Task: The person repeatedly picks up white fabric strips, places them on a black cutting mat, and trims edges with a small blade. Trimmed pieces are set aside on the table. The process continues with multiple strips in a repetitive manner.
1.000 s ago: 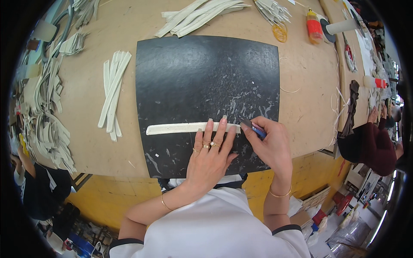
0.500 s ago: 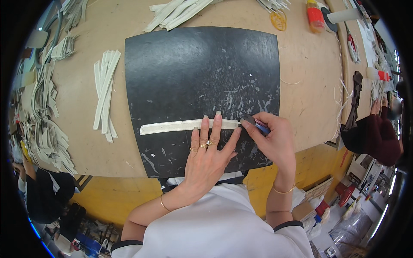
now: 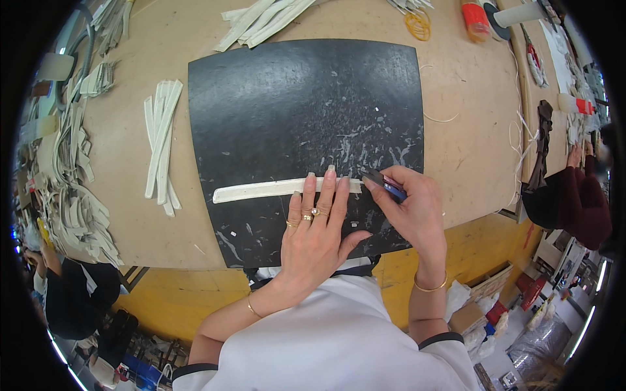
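A long, narrow cream strip (image 3: 261,190) with stitching along its edges lies crosswise on a black cutting mat (image 3: 261,117). My left hand (image 3: 316,228) presses flat on the strip's right part, its fingers stretched out and the thumb spread away. Closed at the strip's right end, my right hand (image 3: 414,205) grips a small dark-tipped tool (image 3: 393,190) with a blue and reddish body. The tool's tip is close to the strip's end, and my fingers hide much of it. A small light scrap (image 3: 355,225) lies on the mat near my left thumb.
Left of the mat is a small pile of cream strips (image 3: 160,143); more strips (image 3: 267,19) lie beyond it. Bundled strips (image 3: 72,215) crowd the table's left side. A red-labelled bottle (image 3: 476,23) and a spool (image 3: 518,14) stand far right. Other people work at both sides.
My left thumb and index finger have moved apart from the strip's right end, and the thumb now spreads out. A small scrap shows below the strip. My right hand has barely shifted.
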The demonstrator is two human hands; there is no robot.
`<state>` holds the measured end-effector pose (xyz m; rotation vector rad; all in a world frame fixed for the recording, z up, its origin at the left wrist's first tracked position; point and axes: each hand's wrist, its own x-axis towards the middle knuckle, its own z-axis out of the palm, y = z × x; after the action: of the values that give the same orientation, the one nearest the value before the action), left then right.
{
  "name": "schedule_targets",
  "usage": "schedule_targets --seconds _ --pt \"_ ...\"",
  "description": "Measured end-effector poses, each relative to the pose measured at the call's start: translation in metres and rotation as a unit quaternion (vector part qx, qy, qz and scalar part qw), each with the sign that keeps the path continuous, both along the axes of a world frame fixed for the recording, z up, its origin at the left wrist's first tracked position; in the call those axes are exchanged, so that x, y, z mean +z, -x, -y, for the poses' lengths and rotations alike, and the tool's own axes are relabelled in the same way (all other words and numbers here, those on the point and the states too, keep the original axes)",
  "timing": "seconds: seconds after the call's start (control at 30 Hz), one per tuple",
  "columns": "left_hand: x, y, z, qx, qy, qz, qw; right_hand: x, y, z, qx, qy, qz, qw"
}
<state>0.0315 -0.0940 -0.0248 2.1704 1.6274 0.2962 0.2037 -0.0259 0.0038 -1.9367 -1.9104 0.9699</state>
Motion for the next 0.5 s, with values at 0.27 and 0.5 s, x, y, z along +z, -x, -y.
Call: schedule_targets --seconds 0.27,0.5 --pt "-0.014 -0.010 0.002 0.010 -0.102 -0.088 0.991 -0.007 0.012 0.020 -0.031 -0.117 0.107 0.987" --pt "-0.008 0.000 0.000 0.026 -0.097 -0.107 0.989 -0.004 0.005 0.046 -0.031 -0.270 0.177 0.946"
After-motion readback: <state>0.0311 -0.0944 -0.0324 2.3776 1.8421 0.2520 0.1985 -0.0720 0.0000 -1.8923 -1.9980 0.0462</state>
